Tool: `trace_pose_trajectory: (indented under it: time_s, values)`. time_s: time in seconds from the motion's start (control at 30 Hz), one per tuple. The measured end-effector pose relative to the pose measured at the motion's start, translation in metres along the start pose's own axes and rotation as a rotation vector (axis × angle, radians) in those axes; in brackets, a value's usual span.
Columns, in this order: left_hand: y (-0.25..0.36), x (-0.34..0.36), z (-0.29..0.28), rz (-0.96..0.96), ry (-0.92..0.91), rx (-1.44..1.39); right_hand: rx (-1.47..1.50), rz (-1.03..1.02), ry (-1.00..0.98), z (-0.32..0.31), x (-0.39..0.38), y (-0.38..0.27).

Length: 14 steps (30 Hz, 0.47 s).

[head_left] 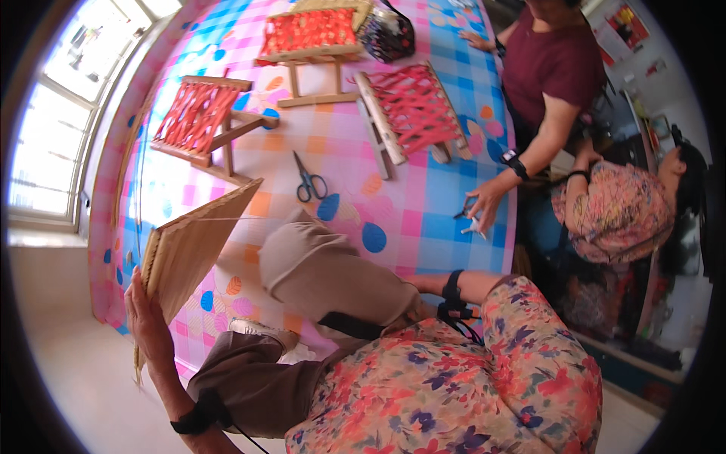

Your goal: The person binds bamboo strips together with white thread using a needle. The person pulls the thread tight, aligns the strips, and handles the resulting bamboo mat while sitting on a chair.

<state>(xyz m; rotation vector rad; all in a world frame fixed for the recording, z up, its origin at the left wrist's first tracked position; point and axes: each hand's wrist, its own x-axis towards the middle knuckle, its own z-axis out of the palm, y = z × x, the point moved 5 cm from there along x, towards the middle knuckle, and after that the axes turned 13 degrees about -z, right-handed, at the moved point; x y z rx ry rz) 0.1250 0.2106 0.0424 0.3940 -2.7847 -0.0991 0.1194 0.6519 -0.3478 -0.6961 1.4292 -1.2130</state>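
Observation:
My left hand (pixel 149 325) grips the near lower edge of a tan woven straw panel (pixel 193 250), with the fingers along its outer side and the thumb hidden. The panel stands tilted, with a stitched, braided-looking rim on its left edge. A thin pale strand (pixel 236 219) stretches from the panel rightward to my raised knee (pixel 302 253). My right forearm (pixel 469 287) passes behind that leg, and the right hand is hidden there. Beyond the knee, dark-handled scissors (pixel 308 183) lie on the checkered cover (pixel 348 181).
Wooden folding stools with red woven seats stand left (pixel 195 117), centre (pixel 310 38) and right (pixel 412 110). A dark patterned bag (pixel 387 34) sits at the back. A co-worker in maroon (pixel 552 68) leans over, one hand (pixel 488 203) at small scissors. Another person (pixel 620 212) sits at right.

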Motion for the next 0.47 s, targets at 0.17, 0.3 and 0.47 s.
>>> trace_pose_trajectory:
  time_s: [0.17, 0.3, 0.47]
  values:
    - [0.015, 0.004, 0.006, -0.003, -0.042, -0.042, -0.083, -0.270, 0.124, -0.003, 0.006, 0.004]
    - [0.024, 0.001, 0.012, 0.028, -0.120, -0.041, -0.255, -0.153, 0.112, -0.007, 0.001, 0.035]
    - [0.040, -0.002, 0.014, 0.049, -0.109, -0.006, -0.522, 0.287, -0.362, -0.015, -0.025, -0.019]
